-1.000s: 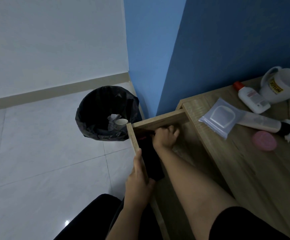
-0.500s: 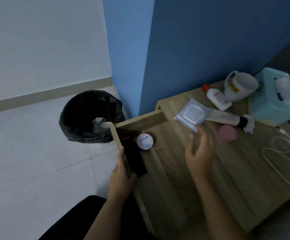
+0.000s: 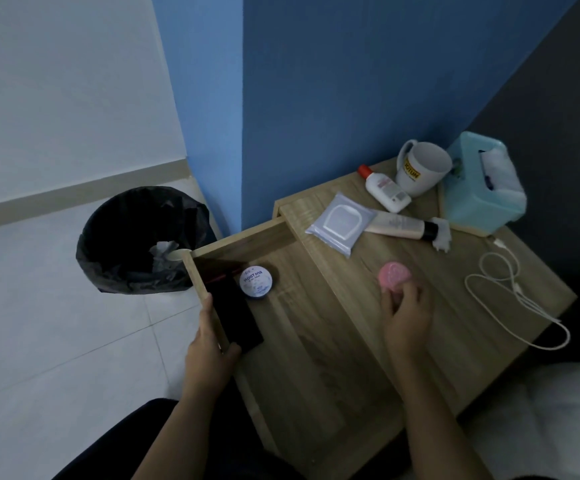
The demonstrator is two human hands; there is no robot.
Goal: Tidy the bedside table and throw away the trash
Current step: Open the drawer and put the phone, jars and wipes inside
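Pink disc (image 3: 394, 276) sits centre-right of frame on surface (image 3: 454, 334); right hand (image 3: 408, 313) fingertips curled onto its near edge. Left hand (image 3: 208, 344) grips drawer (image 3: 247, 237) front rail, lower centre; jar (image 3: 256, 281) and black slab (image 3: 234, 313) inside. Wipes pack (image 3: 340, 221) and tube (image 3: 399, 224) above disc, cable (image 3: 518, 296) right, bin (image 3: 136, 237) left. Vs 0.5 s ago: right hand hovered open, now on disc; left unchanged.

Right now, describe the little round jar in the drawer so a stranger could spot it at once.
Find the wooden bedside table and its pulled-out drawer. The jar sits near the drawer's far end, on the bin side, beside a flat black item. It alone is round there, its white lid printed MOIST HYA in blue.
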